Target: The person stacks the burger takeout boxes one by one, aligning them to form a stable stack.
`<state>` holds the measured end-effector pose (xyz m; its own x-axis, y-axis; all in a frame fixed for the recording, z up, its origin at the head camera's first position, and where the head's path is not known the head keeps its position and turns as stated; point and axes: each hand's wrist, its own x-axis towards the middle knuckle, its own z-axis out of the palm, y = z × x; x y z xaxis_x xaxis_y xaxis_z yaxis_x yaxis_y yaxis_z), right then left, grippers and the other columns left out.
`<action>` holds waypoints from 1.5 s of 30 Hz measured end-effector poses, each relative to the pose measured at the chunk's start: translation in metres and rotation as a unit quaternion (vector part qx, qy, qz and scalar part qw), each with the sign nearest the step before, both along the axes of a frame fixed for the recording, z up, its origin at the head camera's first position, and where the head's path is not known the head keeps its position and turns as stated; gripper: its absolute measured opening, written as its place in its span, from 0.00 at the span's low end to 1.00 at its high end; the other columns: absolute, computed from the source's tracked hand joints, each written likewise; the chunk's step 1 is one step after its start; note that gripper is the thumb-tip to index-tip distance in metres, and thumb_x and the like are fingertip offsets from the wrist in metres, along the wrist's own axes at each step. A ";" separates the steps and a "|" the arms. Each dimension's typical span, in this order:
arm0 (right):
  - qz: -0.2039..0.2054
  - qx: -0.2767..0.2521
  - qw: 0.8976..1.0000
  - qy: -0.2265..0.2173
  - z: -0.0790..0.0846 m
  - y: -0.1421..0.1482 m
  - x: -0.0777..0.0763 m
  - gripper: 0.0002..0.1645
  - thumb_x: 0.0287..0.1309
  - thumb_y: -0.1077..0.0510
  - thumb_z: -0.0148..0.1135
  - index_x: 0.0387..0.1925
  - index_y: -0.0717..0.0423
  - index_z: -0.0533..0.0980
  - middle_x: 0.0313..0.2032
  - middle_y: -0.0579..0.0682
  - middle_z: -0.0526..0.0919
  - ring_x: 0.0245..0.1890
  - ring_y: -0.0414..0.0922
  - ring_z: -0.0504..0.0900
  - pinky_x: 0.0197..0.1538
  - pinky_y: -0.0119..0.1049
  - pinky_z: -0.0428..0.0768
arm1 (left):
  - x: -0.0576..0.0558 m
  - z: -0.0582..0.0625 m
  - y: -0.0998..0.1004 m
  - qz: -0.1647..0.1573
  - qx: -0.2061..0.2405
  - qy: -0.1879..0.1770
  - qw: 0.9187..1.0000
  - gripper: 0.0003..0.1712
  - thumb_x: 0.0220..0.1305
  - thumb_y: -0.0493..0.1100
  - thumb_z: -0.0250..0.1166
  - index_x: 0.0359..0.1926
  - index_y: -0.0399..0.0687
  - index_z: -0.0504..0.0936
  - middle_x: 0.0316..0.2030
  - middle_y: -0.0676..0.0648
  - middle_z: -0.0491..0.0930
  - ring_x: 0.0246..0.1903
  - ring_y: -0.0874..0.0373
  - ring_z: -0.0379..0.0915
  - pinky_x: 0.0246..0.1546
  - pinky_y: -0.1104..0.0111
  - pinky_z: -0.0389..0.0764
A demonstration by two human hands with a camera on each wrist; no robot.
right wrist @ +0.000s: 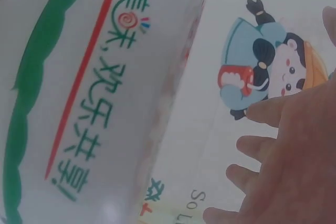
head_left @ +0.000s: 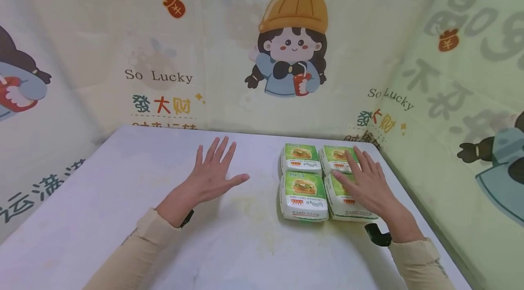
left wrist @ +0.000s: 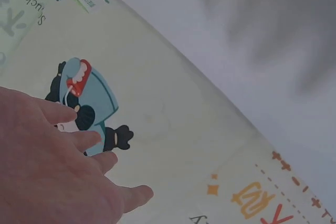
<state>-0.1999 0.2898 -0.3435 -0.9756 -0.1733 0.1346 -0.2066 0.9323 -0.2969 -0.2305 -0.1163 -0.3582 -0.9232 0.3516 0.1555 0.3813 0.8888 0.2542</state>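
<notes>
Four-square on the right half of the table stand several white and green burger boxes, each printed with a burger; the front left box (head_left: 304,195) and back left box (head_left: 301,158) show fully. My right hand (head_left: 367,183) hovers with spread fingers over the right-hand pair, partly hiding the front right box (head_left: 348,208) and back right box (head_left: 333,158). Whether it touches them I cannot tell. To the left of the boxes my left hand (head_left: 210,176) is held out, fingers spread, holding nothing. In the right wrist view a box side (right wrist: 94,87) fills the left part.
The white table (head_left: 245,244) meets a cloth backdrop (head_left: 225,53) printed with cartoon figures and lettering at its far edge. More printed cloth (head_left: 450,99) rises along the right side. Dark wrist straps show at both wrists, such as the right strap (head_left: 377,235).
</notes>
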 end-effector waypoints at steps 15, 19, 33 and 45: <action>-0.006 -0.053 0.998 -0.020 -0.011 0.024 0.011 0.49 0.71 0.34 0.44 0.79 0.55 0.41 0.78 0.63 0.37 0.76 0.68 0.34 0.69 0.73 0.40 | 0.002 0.002 0.027 -0.022 0.004 -0.007 1.000 0.59 0.61 0.78 0.49 0.79 0.51 0.41 0.80 0.45 0.34 0.79 0.45 0.25 0.74 0.38 0.30; -0.002 -0.080 0.996 -0.028 -0.016 0.027 0.011 0.49 0.70 0.36 0.47 0.79 0.56 0.43 0.78 0.64 0.38 0.75 0.69 0.37 0.67 0.75 0.43 | 0.002 0.000 0.038 -0.038 0.012 -0.019 0.999 0.59 0.61 0.78 0.50 0.80 0.51 0.41 0.80 0.46 0.37 0.79 0.46 0.28 0.75 0.39 0.33; 0.048 -0.102 0.991 -0.067 -0.030 0.038 0.008 0.59 0.56 0.37 0.67 0.78 0.51 0.47 0.77 0.60 0.42 0.73 0.69 0.46 0.60 0.74 0.61 | 0.003 -0.010 0.087 -0.111 0.143 -0.098 0.979 0.55 0.62 0.68 0.62 0.79 0.51 0.47 0.77 0.45 0.52 0.75 0.48 0.51 0.73 0.51 0.61; 0.058 -0.079 0.993 -0.071 -0.030 0.045 0.011 0.54 0.51 0.39 0.71 0.73 0.52 0.58 0.74 0.64 0.46 0.68 0.67 0.54 0.56 0.68 0.70 | 0.007 -0.027 0.117 -0.144 0.189 -0.177 0.955 0.62 0.55 0.64 0.71 0.79 0.53 0.44 0.78 0.47 0.46 0.77 0.50 0.45 0.74 0.53 0.59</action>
